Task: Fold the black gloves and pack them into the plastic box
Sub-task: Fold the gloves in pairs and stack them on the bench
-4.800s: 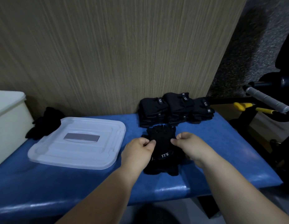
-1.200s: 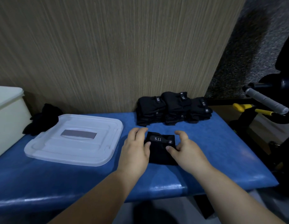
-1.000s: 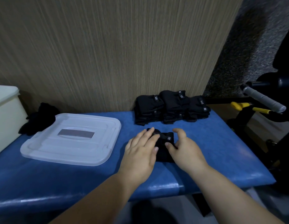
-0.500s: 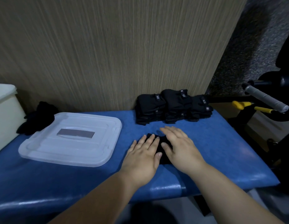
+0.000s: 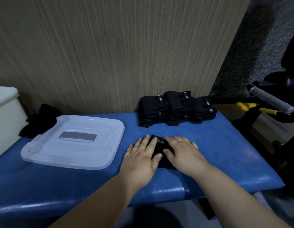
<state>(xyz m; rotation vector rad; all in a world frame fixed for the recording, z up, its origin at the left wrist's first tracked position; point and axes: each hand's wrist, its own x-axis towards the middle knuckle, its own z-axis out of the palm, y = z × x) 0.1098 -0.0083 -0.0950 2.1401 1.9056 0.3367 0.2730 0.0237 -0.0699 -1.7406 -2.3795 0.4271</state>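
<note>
Far to the left of the left hand, a white box (image 5: 4, 116) stands with its interior out of view, and loose black gloves (image 5: 39, 122) lie beside it. A clear plastic lid (image 5: 73, 142) lies flat on the blue bench (image 5: 225, 153), left of both hands. Left hand (image 5: 141, 155): palm down, fingers straight, pressing the left part of a folded glove (image 5: 160, 148). Right hand (image 5: 184, 153): likewise flat and unclenched, on the glove's right part. Beyond the hands, three stacks of folded gloves (image 5: 175, 109) stand against the wall (image 5: 110, 55).
</note>
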